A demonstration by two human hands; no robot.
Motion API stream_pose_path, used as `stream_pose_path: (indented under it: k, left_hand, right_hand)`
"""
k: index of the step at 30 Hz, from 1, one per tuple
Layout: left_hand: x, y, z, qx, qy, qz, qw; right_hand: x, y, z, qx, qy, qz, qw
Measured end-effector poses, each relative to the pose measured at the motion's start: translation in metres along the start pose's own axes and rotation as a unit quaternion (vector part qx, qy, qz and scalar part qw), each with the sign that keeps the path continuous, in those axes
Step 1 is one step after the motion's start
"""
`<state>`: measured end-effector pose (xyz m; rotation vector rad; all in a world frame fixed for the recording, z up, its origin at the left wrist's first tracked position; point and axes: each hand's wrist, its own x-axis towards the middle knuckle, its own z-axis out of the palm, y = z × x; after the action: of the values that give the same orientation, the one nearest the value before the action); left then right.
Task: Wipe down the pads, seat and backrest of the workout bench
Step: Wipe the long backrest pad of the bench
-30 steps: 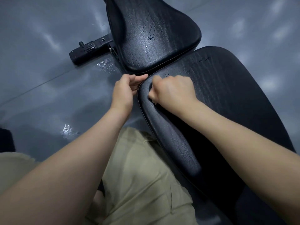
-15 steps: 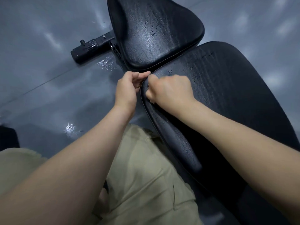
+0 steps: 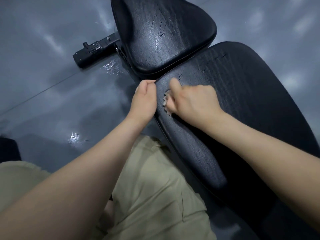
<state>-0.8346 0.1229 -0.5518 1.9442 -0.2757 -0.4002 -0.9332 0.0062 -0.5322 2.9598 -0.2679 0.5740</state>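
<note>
Right hand (image 3: 195, 99) fisted round a crumpled pale wipe (image 3: 166, 103), pressing it on the backrest (image 3: 242, 101) at its far-left corner, just beside the seat (image 3: 164, 37). Left hand (image 3: 144, 97) curled, pinching that corner's edge. Step: wiping backrest. Next, probably: sweep rightward, firm pressure.

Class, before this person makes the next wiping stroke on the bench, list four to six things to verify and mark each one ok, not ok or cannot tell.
1. Wipe held in the right hand: ok.
2. Wipe in contact with the near pad: ok.
3. Left hand steadying the near pad's corner: cannot tell; its fingers are curled at the edge, but no grip shows.
4. Far pad wiped dry: not ok; wet streaks and drops show.
5. Floor dry beside the bench: not ok; wet patches glisten.
</note>
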Motion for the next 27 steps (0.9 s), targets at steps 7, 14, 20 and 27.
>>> stream_pose_path:
  k: [7,14,20,27]
  left_hand:
    - [0.001,-0.009,0.010,0.012,0.020,-0.048,0.999]
    - [0.004,-0.013,0.012,-0.005,0.026,-0.058,0.998]
    - [0.004,-0.011,0.011,-0.016,0.024,-0.067,0.997]
    - [0.004,-0.014,0.011,-0.057,0.005,-0.107,0.993]
  right_hand:
    - [-0.074,-0.003,-0.013,0.080,-0.035,-0.039,0.995]
    - [-0.090,0.006,-0.017,0.072,-0.038,-0.069,0.994]
    - [-0.035,0.004,-0.007,-0.006,-0.033,-0.013,0.999]
    - [-0.096,0.004,-0.015,0.045,-0.078,-0.017,0.996]
